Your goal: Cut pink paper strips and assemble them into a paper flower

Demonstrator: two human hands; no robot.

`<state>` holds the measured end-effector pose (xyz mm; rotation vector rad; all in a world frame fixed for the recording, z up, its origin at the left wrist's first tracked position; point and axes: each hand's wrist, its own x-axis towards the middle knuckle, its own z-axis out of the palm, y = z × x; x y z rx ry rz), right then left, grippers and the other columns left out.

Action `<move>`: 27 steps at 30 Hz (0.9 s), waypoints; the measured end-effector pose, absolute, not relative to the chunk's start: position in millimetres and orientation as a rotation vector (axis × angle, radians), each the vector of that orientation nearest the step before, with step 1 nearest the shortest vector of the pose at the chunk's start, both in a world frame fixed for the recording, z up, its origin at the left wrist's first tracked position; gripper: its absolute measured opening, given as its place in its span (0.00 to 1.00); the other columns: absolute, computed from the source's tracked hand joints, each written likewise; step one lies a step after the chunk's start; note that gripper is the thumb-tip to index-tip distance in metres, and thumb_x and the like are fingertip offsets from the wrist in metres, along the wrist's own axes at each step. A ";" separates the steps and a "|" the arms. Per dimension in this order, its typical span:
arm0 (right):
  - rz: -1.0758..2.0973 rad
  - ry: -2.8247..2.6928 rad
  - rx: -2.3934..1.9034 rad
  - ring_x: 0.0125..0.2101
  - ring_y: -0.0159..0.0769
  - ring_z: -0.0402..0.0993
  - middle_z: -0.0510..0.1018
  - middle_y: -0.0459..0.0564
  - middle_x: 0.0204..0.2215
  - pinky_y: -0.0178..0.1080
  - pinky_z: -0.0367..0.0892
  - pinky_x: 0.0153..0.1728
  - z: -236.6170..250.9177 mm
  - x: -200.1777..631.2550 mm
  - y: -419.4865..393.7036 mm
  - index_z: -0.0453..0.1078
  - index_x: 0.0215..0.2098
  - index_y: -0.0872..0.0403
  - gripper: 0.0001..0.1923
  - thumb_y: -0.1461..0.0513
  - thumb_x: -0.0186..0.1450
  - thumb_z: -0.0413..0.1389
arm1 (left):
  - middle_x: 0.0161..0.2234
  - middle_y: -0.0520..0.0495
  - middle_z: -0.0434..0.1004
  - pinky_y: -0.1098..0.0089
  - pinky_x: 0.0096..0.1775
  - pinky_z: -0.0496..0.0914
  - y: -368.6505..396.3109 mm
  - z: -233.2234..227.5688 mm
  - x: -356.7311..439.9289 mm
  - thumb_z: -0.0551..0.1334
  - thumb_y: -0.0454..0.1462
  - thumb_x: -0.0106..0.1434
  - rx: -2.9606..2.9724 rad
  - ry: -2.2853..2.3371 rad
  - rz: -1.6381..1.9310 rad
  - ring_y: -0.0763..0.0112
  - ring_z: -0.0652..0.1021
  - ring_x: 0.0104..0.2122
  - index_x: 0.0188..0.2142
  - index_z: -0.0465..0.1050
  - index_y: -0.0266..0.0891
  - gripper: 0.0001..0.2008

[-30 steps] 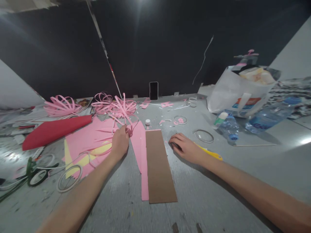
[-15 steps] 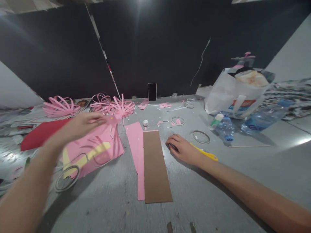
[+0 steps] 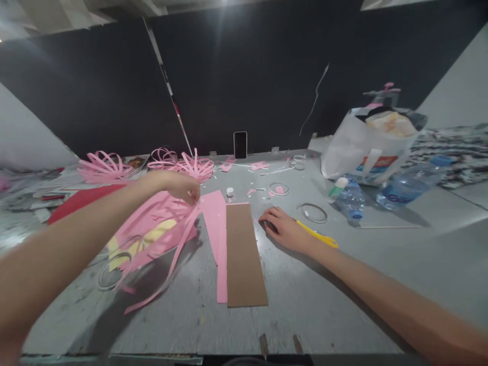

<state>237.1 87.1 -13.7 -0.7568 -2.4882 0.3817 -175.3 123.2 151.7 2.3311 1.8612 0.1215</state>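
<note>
My left hand (image 3: 185, 187) is closed on a bundle of thin pink paper strips (image 3: 179, 249), which hang down, blurred by motion, over pink sheets (image 3: 156, 213) on the left. My right hand (image 3: 284, 229) rests on the table with curled fingers, right of a brown cardboard strip (image 3: 244, 254). Something dark shows beneath those fingers, but I cannot make out what. Beside the right wrist lies a yellow-handled tool (image 3: 324, 239), partly hidden. A pink paper piece (image 3: 221, 274) lies along the cardboard's left edge.
Pink paper-strip bundles (image 3: 104, 168) and a red sheet (image 3: 82, 201) lie at the left. A phone (image 3: 240, 145) leans at the back wall. Wire coils (image 3: 313, 213), plastic bottles (image 3: 351, 201), a glue stick (image 3: 337, 188) and a white bag (image 3: 351, 145) stand or lie at the right.
My left hand has moved right and now holds pink strips, lifted and trailing over the table. My right hand has stayed in place. The view has shifted slightly.
</note>
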 end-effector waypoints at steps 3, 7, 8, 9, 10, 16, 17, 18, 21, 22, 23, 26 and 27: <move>0.368 -2.504 -0.756 0.51 0.47 0.73 0.77 0.55 0.47 0.51 0.74 0.51 -12.4 236.9 85.9 0.73 0.52 0.49 0.13 0.68 0.74 0.52 | 0.26 0.49 0.82 0.68 0.44 0.70 153.8 109.1 -137.8 0.73 0.34 0.51 2.398 1.453 -0.420 0.63 0.78 0.35 0.26 0.82 0.43 0.03; 0.354 -2.509 -0.759 0.51 0.47 0.73 0.77 0.55 0.48 0.52 0.74 0.51 -9.8 237.4 83.9 0.74 0.53 0.49 0.14 0.68 0.74 0.53 | 0.33 0.47 0.85 0.67 0.50 0.68 178.4 79.0 -118.8 0.70 0.36 0.57 2.560 1.335 -0.306 0.62 0.79 0.41 0.31 0.85 0.44 0.03; 0.349 -2.515 -0.764 0.51 0.47 0.73 0.77 0.55 0.48 0.51 0.74 0.51 -9.6 237.7 83.6 0.74 0.53 0.49 0.14 0.68 0.74 0.53 | 0.37 0.46 0.86 0.68 0.51 0.68 182.3 76.4 -116.2 0.69 0.36 0.58 2.560 1.310 -0.296 0.62 0.80 0.42 0.35 0.86 0.45 0.06; 0.345 -2.523 -0.767 0.51 0.47 0.73 0.77 0.55 0.48 0.51 0.74 0.51 -9.6 238.0 83.4 0.74 0.54 0.49 0.14 0.68 0.74 0.53 | 0.41 0.46 0.86 0.68 0.50 0.68 184.8 74.5 -114.0 0.68 0.37 0.60 2.553 1.296 -0.285 0.62 0.80 0.43 0.40 0.86 0.46 0.09; 0.341 -2.528 -0.767 0.51 0.47 0.73 0.77 0.55 0.48 0.51 0.74 0.51 -9.9 238.4 83.4 0.73 0.54 0.49 0.14 0.68 0.74 0.53 | 0.44 0.46 0.85 0.68 0.50 0.69 185.6 73.1 -112.1 0.67 0.37 0.62 2.555 1.295 -0.253 0.62 0.80 0.44 0.45 0.85 0.47 0.13; 0.351 -2.526 -0.758 0.52 0.48 0.72 0.76 0.56 0.49 0.53 0.73 0.53 -11.9 238.3 84.4 0.73 0.55 0.49 0.14 0.67 0.75 0.52 | 0.49 0.36 0.80 0.55 0.57 0.69 155.9 62.6 -105.0 0.58 0.28 0.65 2.819 1.573 0.130 0.50 0.77 0.53 0.49 0.80 0.40 0.17; 0.355 -2.528 -0.760 0.52 0.48 0.72 0.76 0.56 0.49 0.54 0.73 0.53 -11.5 238.0 84.4 0.73 0.55 0.49 0.14 0.67 0.75 0.52 | 0.47 0.35 0.79 0.53 0.57 0.69 146.1 60.1 -103.3 0.57 0.27 0.65 2.837 1.586 0.158 0.50 0.77 0.52 0.47 0.80 0.39 0.17; 0.358 -2.527 -0.760 0.52 0.48 0.72 0.77 0.56 0.49 0.54 0.73 0.53 -11.0 237.7 84.4 0.73 0.56 0.49 0.15 0.67 0.75 0.52 | 0.46 0.35 0.79 0.53 0.56 0.70 135.1 57.2 -100.8 0.56 0.26 0.65 2.833 1.577 0.187 0.49 0.77 0.51 0.45 0.80 0.39 0.17; 0.364 -2.518 -0.758 0.52 0.48 0.72 0.76 0.55 0.49 0.54 0.73 0.53 -9.7 236.9 84.5 0.73 0.56 0.48 0.15 0.67 0.75 0.52 | 0.45 0.36 0.79 0.51 0.56 0.72 96.7 46.0 -86.9 0.57 0.29 0.69 2.768 1.501 0.354 0.50 0.78 0.50 0.45 0.80 0.39 0.13; 0.364 -2.516 -0.761 0.52 0.48 0.72 0.76 0.55 0.48 0.54 0.73 0.53 -9.7 236.7 84.7 0.73 0.56 0.48 0.15 0.66 0.75 0.52 | 0.47 0.35 0.79 0.50 0.56 0.73 82.7 41.7 -80.3 0.56 0.30 0.71 2.762 1.472 0.432 0.50 0.78 0.51 0.48 0.79 0.39 0.14; 0.363 -2.516 -0.764 0.52 0.48 0.73 0.76 0.55 0.48 0.53 0.74 0.53 -10.2 236.6 85.1 0.73 0.56 0.48 0.15 0.66 0.75 0.52 | 0.51 0.34 0.79 0.50 0.57 0.73 68.7 37.3 -73.0 0.57 0.32 0.72 2.764 1.422 0.516 0.50 0.77 0.53 0.52 0.78 0.38 0.14; 0.355 -2.526 -0.764 0.52 0.48 0.72 0.76 0.55 0.48 0.52 0.73 0.53 -13.3 236.3 87.4 0.73 0.56 0.47 0.16 0.67 0.74 0.53 | 0.58 0.35 0.77 0.48 0.64 0.69 31.1 25.4 -51.6 0.57 0.37 0.77 2.801 1.162 0.559 0.50 0.74 0.61 0.59 0.76 0.41 0.16; 0.350 -2.529 -0.761 0.52 0.48 0.72 0.76 0.55 0.49 0.52 0.73 0.53 -14.5 236.3 88.3 0.73 0.56 0.47 0.16 0.67 0.74 0.53 | 0.60 0.36 0.76 0.48 0.64 0.69 21.6 21.9 -45.8 0.56 0.37 0.77 2.815 1.081 0.511 0.51 0.73 0.63 0.61 0.75 0.43 0.17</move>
